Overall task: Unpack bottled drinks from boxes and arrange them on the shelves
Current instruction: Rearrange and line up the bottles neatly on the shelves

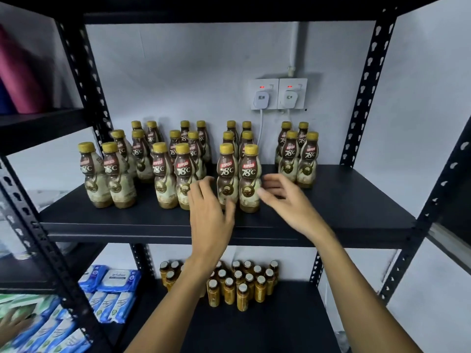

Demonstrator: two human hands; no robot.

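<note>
Several brown coffee bottles with gold caps stand in paired columns on the black middle shelf [344, 200]. The front pair of the third column is a left bottle [226, 171] and a right bottle [250, 174]. My left hand [210, 212] is spread with relaxed fingers just left of and in front of that pair, its thumb near the left bottle's base. My right hand [285, 197] hovers with loosely bent fingers right beside the right bottle. Neither hand holds anything.
Small amber bottles [237, 284] with pale caps crowd the lower shelf. Blue and white wipe packs [114, 278] lie at the lower left. Two plugged wall sockets [277, 94] with a cable sit behind the bottles. Black perforated uprights [367, 80] frame the bay.
</note>
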